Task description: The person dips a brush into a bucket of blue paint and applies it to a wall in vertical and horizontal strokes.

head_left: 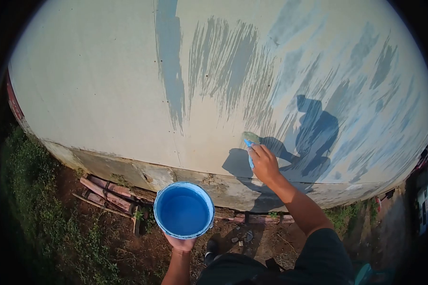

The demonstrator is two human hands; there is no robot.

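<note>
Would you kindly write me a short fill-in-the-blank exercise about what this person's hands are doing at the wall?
1. The left hand holds up a round bucket whose colour is ____.
2. The right hand presses a ____ with a blue handle against the wall.
3. On the ground at the foot of the wall, left of the bucket, lie some reddish ____.
4. The right hand's dark ____ falls on the wall just left of it.

Missing words: blue; brush; planks; shadow
</note>
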